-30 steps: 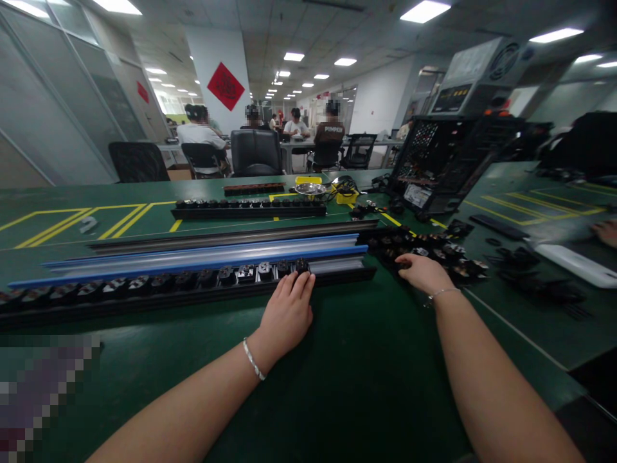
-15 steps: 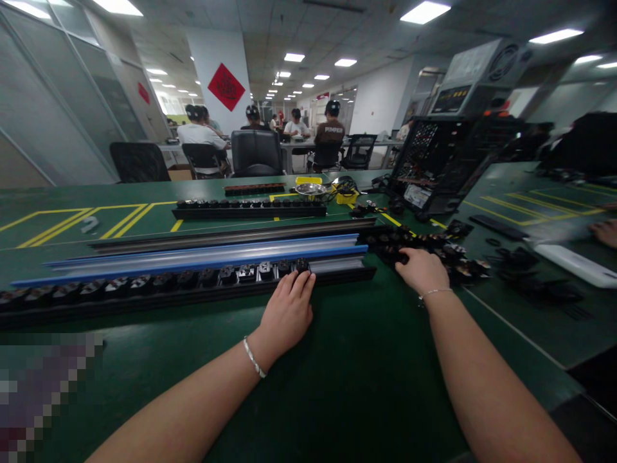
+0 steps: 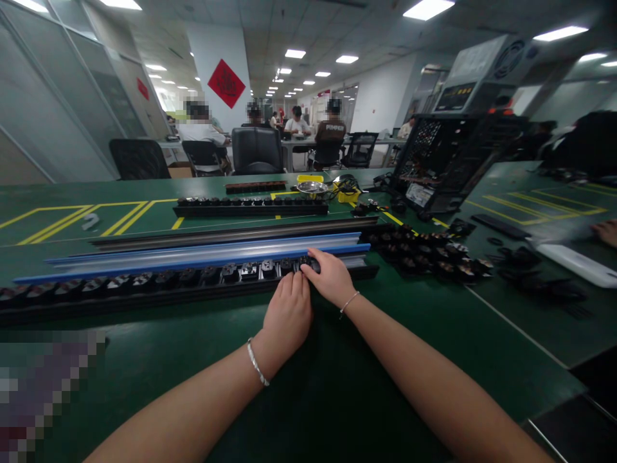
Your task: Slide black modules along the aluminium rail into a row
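A long black channel (image 3: 159, 303) lies across the green table, with a row of small black socket-like modules (image 3: 230, 273) seated in it. My left hand (image 3: 289, 307) is closed at the channel's front edge near its right end, fingers together and bent over the rim. Right beside it, my right hand (image 3: 332, 275) pinches a black socket-like module (image 3: 305, 262) between thumb and fingers, at the end of the row. Its underside is hidden by my fingers. To the right, a pile of similar black modules (image 3: 434, 254) is spread on the table.
Behind the channel lie blue-edged metal strips (image 3: 202, 253) and a dark rail (image 3: 144, 241). Another filled black channel (image 3: 250, 209), a metal dish (image 3: 312, 188) and an open computer case (image 3: 434, 161) stand farther back. Another person's hand (image 3: 606, 231) shows at the right edge.
My right hand has moved left from the pile of modules to the row's end, beside my left hand. My left hand stays at the channel, its fingers drawn slightly down.
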`<state>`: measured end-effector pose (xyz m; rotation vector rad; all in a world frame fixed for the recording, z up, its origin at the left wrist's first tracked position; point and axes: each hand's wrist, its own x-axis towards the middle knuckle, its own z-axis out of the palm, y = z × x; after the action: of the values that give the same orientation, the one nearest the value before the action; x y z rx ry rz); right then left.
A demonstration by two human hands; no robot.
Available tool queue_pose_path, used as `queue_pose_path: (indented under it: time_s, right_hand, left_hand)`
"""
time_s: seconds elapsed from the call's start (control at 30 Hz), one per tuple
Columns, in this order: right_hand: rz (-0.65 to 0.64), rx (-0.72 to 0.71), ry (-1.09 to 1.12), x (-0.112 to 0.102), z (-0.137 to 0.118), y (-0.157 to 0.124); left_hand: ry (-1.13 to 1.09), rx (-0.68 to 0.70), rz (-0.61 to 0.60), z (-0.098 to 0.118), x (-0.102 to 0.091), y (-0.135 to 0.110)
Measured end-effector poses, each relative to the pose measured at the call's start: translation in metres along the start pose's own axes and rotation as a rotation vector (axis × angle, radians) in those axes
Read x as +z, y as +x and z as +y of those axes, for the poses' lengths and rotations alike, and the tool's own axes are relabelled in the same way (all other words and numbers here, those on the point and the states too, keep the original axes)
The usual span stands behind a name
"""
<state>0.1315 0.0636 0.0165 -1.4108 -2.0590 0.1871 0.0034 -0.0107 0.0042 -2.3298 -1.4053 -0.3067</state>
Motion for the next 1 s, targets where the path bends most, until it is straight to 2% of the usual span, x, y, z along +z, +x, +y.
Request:
queue_pose_path:
  time_s: [0.2, 0.6, 1.0]
  right_hand:
    - [0.025, 0.034, -0.02, 0.004, -0.014, 0.002]
    - [0.07, 0.035, -0.029, 0.006, -0.007, 0.001]
    - [0.108, 0.062, -0.05, 0.007, -0.001, -0.001]
  left_hand:
    - [0.011, 0.036, -0.027, 0.002, 0.0, -0.001]
    - [0.031, 0.024, -0.006, 0.001, 0.002, -0.001]
    - [0.031, 0.01, -0.053, 0.001, 0.003, -0.001]
